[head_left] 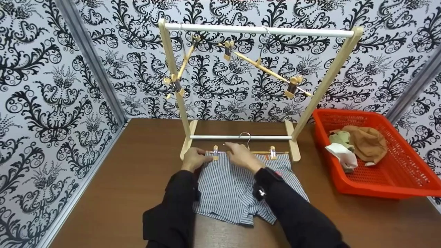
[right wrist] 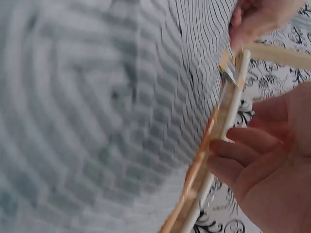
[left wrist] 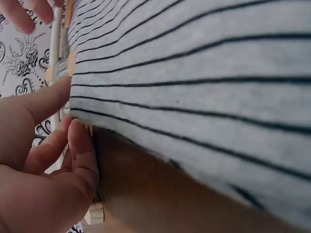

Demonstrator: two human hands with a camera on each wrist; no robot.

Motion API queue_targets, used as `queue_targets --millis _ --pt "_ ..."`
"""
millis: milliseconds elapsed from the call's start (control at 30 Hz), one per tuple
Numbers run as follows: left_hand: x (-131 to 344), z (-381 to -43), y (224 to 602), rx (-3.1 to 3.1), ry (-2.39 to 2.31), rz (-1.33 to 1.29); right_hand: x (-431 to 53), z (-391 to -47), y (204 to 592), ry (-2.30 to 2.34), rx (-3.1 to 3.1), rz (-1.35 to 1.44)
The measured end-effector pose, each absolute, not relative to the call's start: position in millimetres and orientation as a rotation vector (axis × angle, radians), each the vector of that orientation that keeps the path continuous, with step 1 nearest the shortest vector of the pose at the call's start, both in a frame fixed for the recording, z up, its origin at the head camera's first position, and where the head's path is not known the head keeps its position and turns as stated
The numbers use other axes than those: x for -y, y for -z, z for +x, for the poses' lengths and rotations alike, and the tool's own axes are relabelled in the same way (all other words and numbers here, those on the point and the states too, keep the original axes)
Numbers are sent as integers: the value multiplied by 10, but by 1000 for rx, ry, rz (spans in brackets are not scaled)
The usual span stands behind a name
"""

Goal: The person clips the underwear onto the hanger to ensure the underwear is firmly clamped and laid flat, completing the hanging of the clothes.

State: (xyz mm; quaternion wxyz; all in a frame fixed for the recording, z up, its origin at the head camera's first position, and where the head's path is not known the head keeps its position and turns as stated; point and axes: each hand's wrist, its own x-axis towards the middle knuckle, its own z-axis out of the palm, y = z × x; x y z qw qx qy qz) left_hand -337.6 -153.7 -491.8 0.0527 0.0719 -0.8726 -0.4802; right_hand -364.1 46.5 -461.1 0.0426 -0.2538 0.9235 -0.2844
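Observation:
Blue-and-white striped shorts (head_left: 220, 189) lie on the table with their waistband along a clip hanger (head_left: 260, 152). One clip (head_left: 215, 152) sits on the waistband near its left end, another clip (head_left: 273, 152) towards the right. My left hand (head_left: 195, 159) pinches the waistband's left corner; in the left wrist view its thumb lies on the striped cloth (left wrist: 194, 63) and its fingertips are at the edge. Over the waistband, right of the left clip, is my right hand (head_left: 241, 155). The right wrist view shows its fingers (right wrist: 238, 153) loosely bent, holding nothing, beside the hanger bar.
Behind the shorts stands a wooden rack with a white top rail (head_left: 220, 28). Two clip hangers hang there, one left (head_left: 186, 63) and one towards the middle (head_left: 263, 69). A red basket (head_left: 365, 187) at the right holds brown cloth (head_left: 367, 143), green and white pieces.

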Motion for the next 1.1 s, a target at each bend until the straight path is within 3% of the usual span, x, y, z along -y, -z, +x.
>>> queue_targets --millis 400,733,1100 --pt "1455 -3317 4905 2697 1328 169 -102 -3779 4817 662 -2920 -1015" --pt "1449 -3349 4906 2732 1312 198 -48 -3729 4865 566 -2939 -839" --pt "1469 -3322 4928 2695 1297 89 -15 -3686 4913 554 -3017 -831"
